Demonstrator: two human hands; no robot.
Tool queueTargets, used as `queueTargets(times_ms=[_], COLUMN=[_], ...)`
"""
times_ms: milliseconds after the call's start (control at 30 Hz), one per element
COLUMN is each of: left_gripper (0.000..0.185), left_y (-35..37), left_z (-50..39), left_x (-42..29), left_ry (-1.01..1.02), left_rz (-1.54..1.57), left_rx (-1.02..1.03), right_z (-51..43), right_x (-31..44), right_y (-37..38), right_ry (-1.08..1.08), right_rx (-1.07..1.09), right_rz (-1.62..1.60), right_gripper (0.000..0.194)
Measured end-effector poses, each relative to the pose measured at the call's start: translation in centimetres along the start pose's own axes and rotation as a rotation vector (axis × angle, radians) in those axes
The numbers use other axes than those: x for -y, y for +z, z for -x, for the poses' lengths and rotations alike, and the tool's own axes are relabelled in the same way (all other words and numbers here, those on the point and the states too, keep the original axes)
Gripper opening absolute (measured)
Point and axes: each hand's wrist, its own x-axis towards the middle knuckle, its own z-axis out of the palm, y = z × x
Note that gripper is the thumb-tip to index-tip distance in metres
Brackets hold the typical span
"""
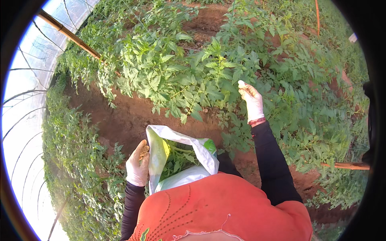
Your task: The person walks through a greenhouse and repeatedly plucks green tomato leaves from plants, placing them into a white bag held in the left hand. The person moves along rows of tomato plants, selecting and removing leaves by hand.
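A white woven sack (205, 158) with green print gapes in front of my body, holding cut green leaves and stems (179, 161). Just left of its rim is my left hand (138, 164), in a white glove stained brown at the fingers. Its fingers bend loosely, a gap shows between thumb and fingers, and nothing appears in them. My right hand (251, 99), gloved the same way, reaches out at the edge of leafy tomato plants (218, 70). The fingers are curled together with a white tip at the top; whether that is glove or a small object is unclear.
Bare soil (120, 117) runs between the plant rows. A bamboo pole (71, 34) slants in at upper left, and another pole (346, 165) lies at the right. More plants (81, 168) line the left, beside the greenhouse's plastic film wall (22, 120) with curved ribs.
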Motion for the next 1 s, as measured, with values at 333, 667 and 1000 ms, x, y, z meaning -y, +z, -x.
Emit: queueTargets(times_ms=[333,667,1000], left_gripper=[0.040,0.039,0.038], left_y=[-7.4,-15.2,-16.4], left_z=[-12.3,-19.5,-20.4], left_x=[11.3,20.4,20.1], left_ry=[0.086,0.055,-0.017], left_rz=[0.103,0.184,0.144], left_rx=[0.051,0.110,0.142], right_z=[-8.4,-8.2,-13.5], right_x=[-3.0,-3.3,-3.1], right_y=[4.3,4.6,2.8], right_ry=[0.110,0.222,0.478], right_rx=[-0.376,-0.700,0.302], right_rz=[0.181,0.491,2.420], right_gripper=[0.016,0.062,0.047])
